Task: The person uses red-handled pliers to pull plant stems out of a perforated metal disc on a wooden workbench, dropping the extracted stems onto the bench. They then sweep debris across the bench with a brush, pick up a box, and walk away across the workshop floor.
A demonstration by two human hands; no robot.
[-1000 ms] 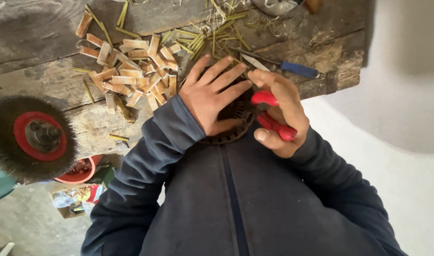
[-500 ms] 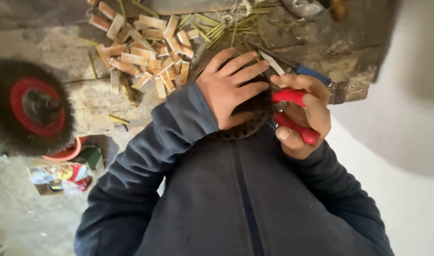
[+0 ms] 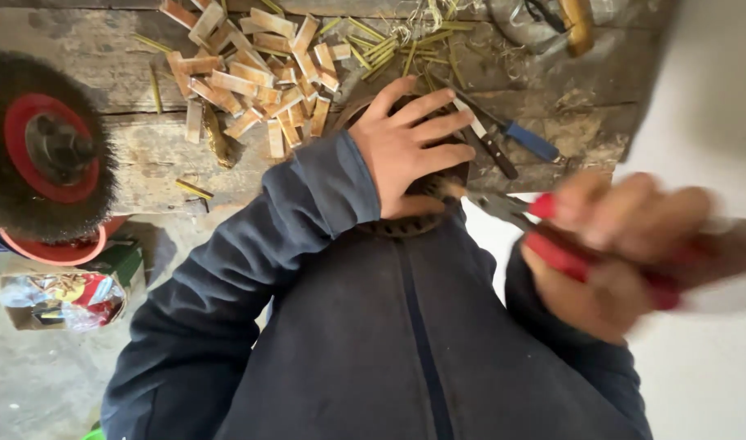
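Observation:
My left hand [image 3: 410, 147] lies spread on top of a dark round woven object [image 3: 405, 226] that I press against my dark jacket at the edge of the wooden workbench [image 3: 137, 155]. My right hand [image 3: 617, 253], blurred by motion, grips red-handled pliers [image 3: 544, 232] out to the right. The pliers' metal jaws point left and reach the rim of the round object just under my left palm.
A pile of short cut bamboo pieces [image 3: 251, 73] and thin green splinters [image 3: 389, 45] lies on the bench. A blue-handled knife [image 3: 515, 134] rests beside my left hand. A round wire brush wheel with a red hub [image 3: 43, 147] stands at left. A cardboard box with packets [image 3: 59, 297] sits on the floor.
My right hand has pulled away to the right with the pliers and is now blurred. The left hand stays on the round object.

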